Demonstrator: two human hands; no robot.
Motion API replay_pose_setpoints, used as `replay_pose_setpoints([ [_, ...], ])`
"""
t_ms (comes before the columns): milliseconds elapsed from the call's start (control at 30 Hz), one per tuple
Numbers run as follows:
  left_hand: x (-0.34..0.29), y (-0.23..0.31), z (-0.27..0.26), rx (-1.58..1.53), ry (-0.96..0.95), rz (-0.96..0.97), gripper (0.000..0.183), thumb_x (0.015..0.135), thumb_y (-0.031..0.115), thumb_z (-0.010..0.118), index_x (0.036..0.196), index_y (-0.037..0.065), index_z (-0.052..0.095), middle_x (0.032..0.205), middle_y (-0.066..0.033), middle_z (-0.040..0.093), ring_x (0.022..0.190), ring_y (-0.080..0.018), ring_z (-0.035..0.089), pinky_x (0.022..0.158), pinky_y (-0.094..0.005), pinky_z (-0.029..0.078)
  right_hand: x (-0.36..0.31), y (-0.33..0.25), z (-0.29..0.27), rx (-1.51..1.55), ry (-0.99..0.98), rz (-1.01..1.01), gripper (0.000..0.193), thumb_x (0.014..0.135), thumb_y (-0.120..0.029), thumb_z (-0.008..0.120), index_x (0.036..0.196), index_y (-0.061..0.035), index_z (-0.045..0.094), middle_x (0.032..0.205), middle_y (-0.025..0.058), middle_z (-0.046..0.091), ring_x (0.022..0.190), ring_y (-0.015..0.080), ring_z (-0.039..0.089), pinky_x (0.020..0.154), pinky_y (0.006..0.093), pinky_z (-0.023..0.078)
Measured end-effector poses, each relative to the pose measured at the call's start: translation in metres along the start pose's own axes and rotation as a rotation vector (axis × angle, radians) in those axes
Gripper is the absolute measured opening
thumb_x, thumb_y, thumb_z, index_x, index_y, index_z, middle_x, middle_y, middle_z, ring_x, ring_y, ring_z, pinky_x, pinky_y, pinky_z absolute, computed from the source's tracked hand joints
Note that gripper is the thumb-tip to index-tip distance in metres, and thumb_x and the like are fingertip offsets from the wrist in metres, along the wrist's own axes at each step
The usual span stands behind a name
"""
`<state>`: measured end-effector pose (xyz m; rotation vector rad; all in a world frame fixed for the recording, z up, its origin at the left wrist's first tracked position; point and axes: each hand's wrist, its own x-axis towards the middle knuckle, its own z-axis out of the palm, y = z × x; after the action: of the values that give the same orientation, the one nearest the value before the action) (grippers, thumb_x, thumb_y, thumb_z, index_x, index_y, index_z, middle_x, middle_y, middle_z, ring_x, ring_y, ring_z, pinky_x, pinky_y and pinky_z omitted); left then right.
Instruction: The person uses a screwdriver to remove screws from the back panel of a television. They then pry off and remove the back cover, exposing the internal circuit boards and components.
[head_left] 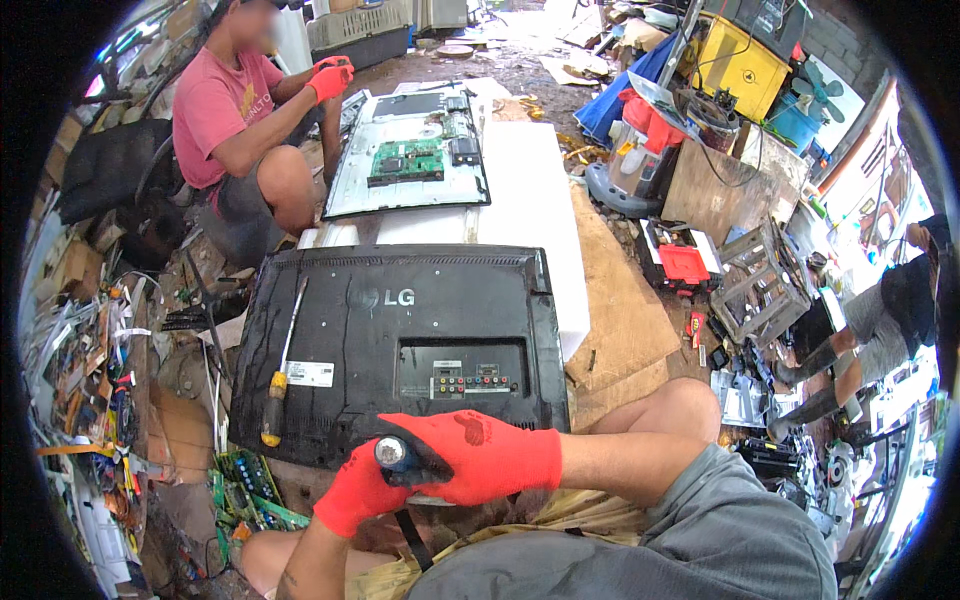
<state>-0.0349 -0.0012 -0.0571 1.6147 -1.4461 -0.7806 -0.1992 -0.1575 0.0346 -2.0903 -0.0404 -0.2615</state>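
Observation:
My left hand [362, 490] and my right hand [490, 458], both in red gloves, come together at the near edge of a black flat-screen television [350, 345]. The television lies with its back up. Between the hands is a dark tool with a round silver end [391, 452]; its kind is mostly hidden by the fingers. Both hands are closed around it. On the television's left side rests a screwdriver [274, 405] with a yellow and black handle, its long shaft pointing away. A recessed panel of coloured sockets [470, 384] sits in the back cover.
A co-worker [230, 110] in red gloves crouches at far left beside an opened television panel [350, 175] bearing a green circuit board [405, 162]. White foam [545, 220] lies beneath it. Scrap [100, 400] lines the left; a red-and-black toolbox [682, 262] and another person [880, 320] are at right.

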Motion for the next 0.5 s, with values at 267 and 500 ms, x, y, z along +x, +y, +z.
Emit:
replay_pose_setpoints([
  [267, 0.004, 0.023, 0.005, -0.152, 0.1, -0.093, 0.048, 0.071, 0.011, 0.083, 0.115, 0.007, 0.066, 0.112, -0.0117, 0.07, 0.103, -0.0254, 0.067, 0.089, -0.037, 0.053, -0.002, 0.019, 0.019, -0.133, 0.0, 0.032, 0.069, 0.078, -0.024, 0.077, 0.136, -0.0034, 0.046, 0.119, 0.0175, 0.059, 0.107, 0.0367, 0.061, 0.09, 0.0427, 0.051],
  [500, 0.007, 0.012, 0.0, 0.172, 0.038, 0.015, 0.057, 0.065, 0.021, 0.086, 0.116, 0.008, 0.065, 0.119, -0.0175, 0.064, 0.115, -0.0381, 0.058, 0.099, -0.0447, 0.047, -0.009, 0.052, 0.036, -0.076, 0.094, -0.017, 0.056, 0.081, -0.021, 0.073, 0.131, -0.0058, 0.052, 0.113, 0.0212, 0.066, 0.103, 0.0383, 0.065, 0.087, 0.044, 0.054],
])
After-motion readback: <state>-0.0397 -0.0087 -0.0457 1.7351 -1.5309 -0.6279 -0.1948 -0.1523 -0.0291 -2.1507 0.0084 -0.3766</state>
